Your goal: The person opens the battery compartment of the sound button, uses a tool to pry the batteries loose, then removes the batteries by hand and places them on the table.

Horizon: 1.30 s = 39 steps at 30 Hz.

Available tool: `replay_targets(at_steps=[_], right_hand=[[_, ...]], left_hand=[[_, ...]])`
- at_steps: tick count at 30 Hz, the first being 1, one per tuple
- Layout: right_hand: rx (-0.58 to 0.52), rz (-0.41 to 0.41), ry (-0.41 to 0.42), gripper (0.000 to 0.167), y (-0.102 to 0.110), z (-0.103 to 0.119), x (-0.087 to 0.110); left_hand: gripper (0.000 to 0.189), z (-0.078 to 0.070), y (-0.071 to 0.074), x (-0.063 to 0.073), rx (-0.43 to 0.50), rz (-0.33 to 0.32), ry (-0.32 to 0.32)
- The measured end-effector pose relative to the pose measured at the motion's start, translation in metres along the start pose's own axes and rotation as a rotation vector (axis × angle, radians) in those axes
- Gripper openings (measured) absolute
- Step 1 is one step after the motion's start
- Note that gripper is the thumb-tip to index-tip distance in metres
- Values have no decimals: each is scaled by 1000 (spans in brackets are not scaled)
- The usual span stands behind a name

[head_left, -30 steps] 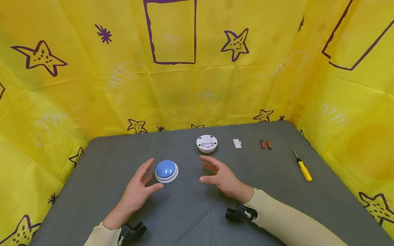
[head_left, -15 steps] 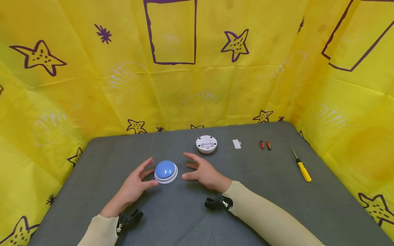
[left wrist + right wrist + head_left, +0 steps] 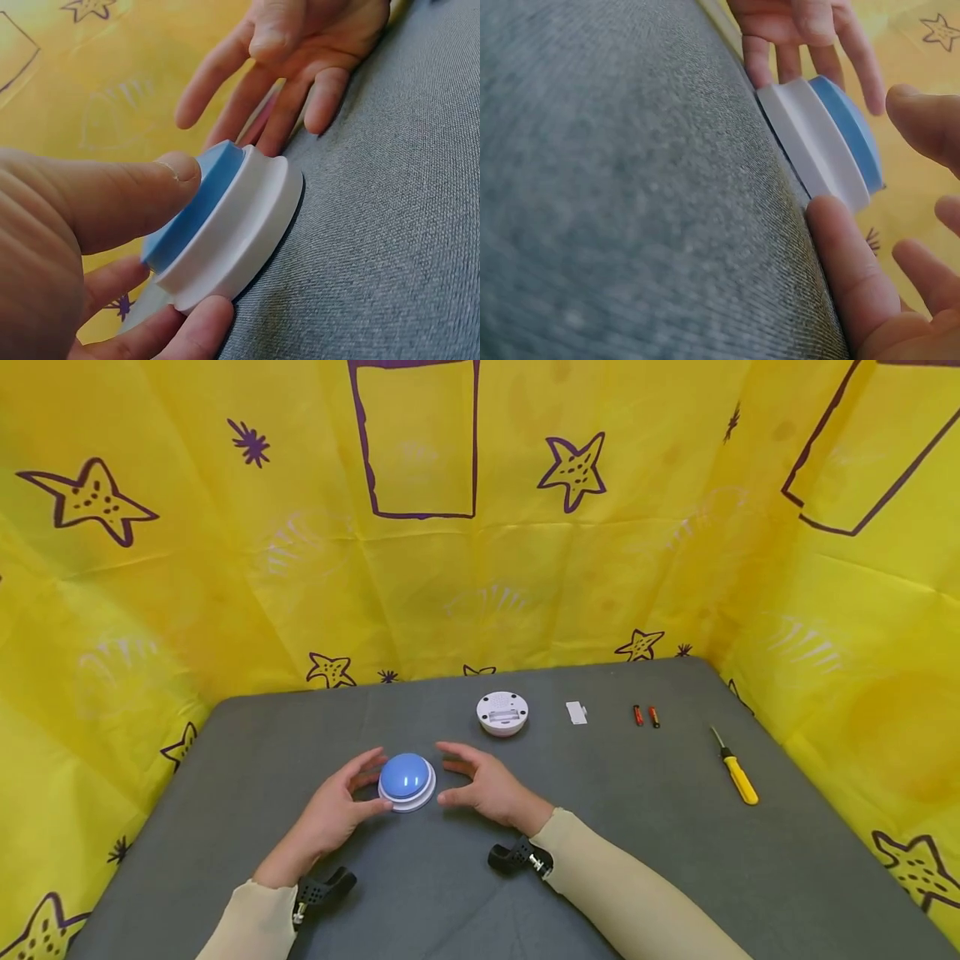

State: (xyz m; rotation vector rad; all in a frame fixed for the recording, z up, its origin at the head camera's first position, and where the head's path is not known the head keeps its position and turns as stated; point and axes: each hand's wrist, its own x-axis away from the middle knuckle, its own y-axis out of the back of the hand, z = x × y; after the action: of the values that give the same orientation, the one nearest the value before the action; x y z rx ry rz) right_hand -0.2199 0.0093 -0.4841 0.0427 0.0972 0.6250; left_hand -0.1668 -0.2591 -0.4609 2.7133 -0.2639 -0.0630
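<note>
A blue dome push button (image 3: 405, 777) on a round white base (image 3: 255, 217) sits upright on the grey table. My left hand (image 3: 333, 810) curves along its left side, fingers relaxed and spread. In the left wrist view its lower fingertips (image 3: 206, 322) lie against the base's edge, and the thumb overlaps the dome. On the other side my right hand (image 3: 487, 787) faces the button, palm inward, fingers loosely bent. A fingertip (image 3: 829, 214) of that hand is right at the base; whether it touches I cannot tell.
Behind lies an upturned white button unit (image 3: 502, 714) with its battery compartment exposed. Further right are a white battery cover (image 3: 577, 712), two red batteries (image 3: 646, 716) and a yellow-handled screwdriver (image 3: 739, 777). Yellow patterned cloth (image 3: 420, 593) surrounds the table (image 3: 600, 802).
My right hand has moved left, from the table's middle to the button's right side. The left hand has shifted slightly closer to the button, which stays about where it was.
</note>
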Motion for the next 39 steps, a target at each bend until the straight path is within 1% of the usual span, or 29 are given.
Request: replay_targets(at_steps=[3,5,9,12,16,20,24,27,32,34,36,39], right_hand=[[0,8,-6,80,-1,-1,1],[9,10,-13,79,-1,-2,1],[45,1,4,74,0,-4,2],[112,-11,7,69,-2,-4,2],[238,-29,-11,63,-4,0,4],[340,-56,-1,60,-4,4,4],[363,-78,14,58,-3,3,4],[386,-81,-1,57,-2,1,8],[414,-91,-39,53,-3,2,11],[401,-91,-43,53,-4,5,12],[389,-94,-47,52,-3,9,14],[377,-100,-50,52,0,12,18]], left_hand=[[84,1,-4,0,-23,3,11],[82,1,-8,-1,-43,3,6],[75,-1,-19,-3,-93,-9,4],[70,-2,-26,-1,-138,-40,10],[64,-3,-32,1,-199,-93,8],[63,-6,-35,0,-228,-117,11],[63,-8,-37,-1,-215,-111,12],[61,-8,-44,1,-188,-121,31],[64,-12,-54,6,-132,-155,122],[64,-16,-55,7,-125,-168,140],[61,-20,-57,6,-123,-175,138],[59,-25,-59,6,-112,-169,133]])
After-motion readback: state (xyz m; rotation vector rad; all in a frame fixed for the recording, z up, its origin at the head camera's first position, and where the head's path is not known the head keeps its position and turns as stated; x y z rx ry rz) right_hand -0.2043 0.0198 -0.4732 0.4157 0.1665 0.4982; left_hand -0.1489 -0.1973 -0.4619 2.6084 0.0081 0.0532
